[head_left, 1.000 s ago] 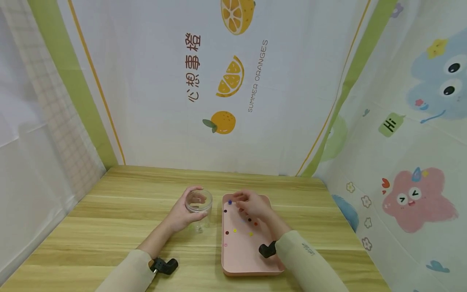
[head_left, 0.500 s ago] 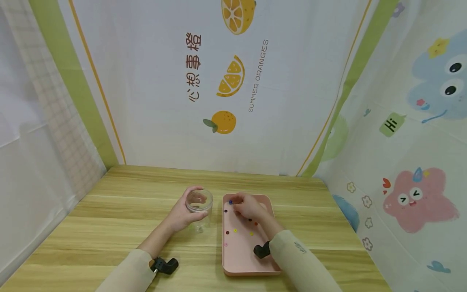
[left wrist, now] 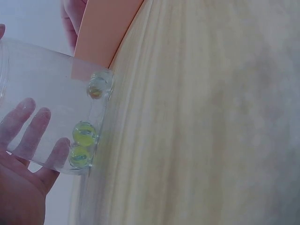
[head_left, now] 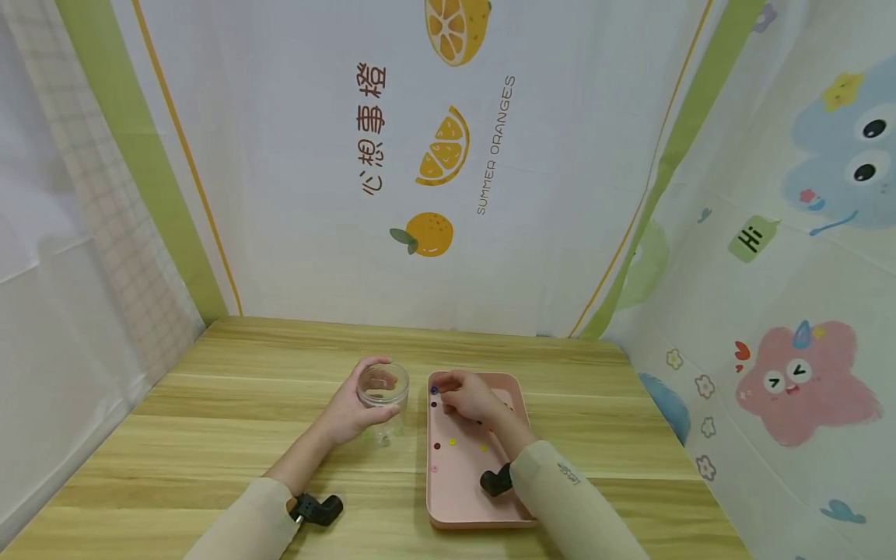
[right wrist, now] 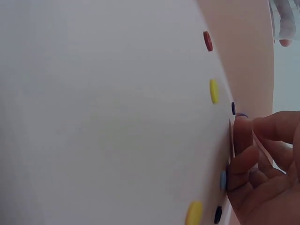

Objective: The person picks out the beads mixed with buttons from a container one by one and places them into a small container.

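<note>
My left hand (head_left: 353,408) grips a clear jar (head_left: 383,398) round its side, the jar upright on the table with its mouth open. In the left wrist view, two yellow-green marbles (left wrist: 84,134) and another clear marble (left wrist: 95,89) lie at its bottom. My right hand (head_left: 472,397) reaches into the pink tray (head_left: 465,498), fingers bent. A small round blue piece (head_left: 434,390) is at its fingertips, by the tray's left wall. In the right wrist view, only a blue edge (right wrist: 242,115) shows behind a fingertip, so the hold is unclear.
Several small buttons lie in the tray, among them a dark red button (head_left: 437,446), a yellow button (head_left: 452,442) and a pink button (head_left: 434,469). The tray's raised rim stands between jar and buttons. Wooden tabletop (head_left: 231,404) surrounds both; printed curtains (head_left: 301,233) hang behind.
My right hand has come down and shifted left in the tray, its fingers drawing closer together. The blue piece has moved left towards the wall. The left hand and jar have stayed put.
</note>
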`<act>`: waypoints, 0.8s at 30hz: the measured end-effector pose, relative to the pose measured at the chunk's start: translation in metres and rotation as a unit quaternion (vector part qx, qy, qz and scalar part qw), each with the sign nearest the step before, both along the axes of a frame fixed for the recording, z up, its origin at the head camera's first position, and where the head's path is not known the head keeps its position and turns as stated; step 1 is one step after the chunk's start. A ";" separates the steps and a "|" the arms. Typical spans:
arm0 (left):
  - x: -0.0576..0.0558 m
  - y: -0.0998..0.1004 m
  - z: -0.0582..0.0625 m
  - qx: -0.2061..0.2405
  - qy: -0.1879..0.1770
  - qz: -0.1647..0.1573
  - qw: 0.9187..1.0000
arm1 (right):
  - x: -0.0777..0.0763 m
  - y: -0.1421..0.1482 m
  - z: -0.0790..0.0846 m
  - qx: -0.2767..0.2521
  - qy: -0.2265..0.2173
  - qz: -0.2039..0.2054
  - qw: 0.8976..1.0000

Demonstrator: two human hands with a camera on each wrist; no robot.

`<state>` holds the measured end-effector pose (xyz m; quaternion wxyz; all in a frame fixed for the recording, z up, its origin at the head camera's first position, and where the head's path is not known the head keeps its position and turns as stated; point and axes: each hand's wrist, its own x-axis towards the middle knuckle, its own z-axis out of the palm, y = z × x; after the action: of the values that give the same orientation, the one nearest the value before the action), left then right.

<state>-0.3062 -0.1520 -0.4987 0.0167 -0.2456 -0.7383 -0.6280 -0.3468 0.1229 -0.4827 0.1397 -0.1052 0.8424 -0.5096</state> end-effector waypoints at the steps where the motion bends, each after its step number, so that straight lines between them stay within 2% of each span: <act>1: 0.000 0.000 0.000 0.000 0.000 0.000 1.000 | 0.000 0.000 0.000 -0.007 -0.002 0.000 1.000; 7: 0.000 0.001 0.000 0.000 0.001 -0.001 1.000 | 0.000 -0.002 -0.001 -0.028 -0.002 0.001 1.000; 16: 0.000 0.001 0.001 -0.001 -0.003 0.003 1.000 | -0.003 -0.001 -0.014 -0.070 -0.011 -0.002 0.997; 24: 0.000 0.001 0.000 0.002 0.003 0.006 1.000 | -0.005 -0.004 -0.017 -0.061 0.006 -0.003 0.998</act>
<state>-0.3061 -0.1510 -0.4987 0.0235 -0.2431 -0.7386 -0.6283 -0.3519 0.1187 -0.4999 0.1264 -0.1144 0.8108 -0.5600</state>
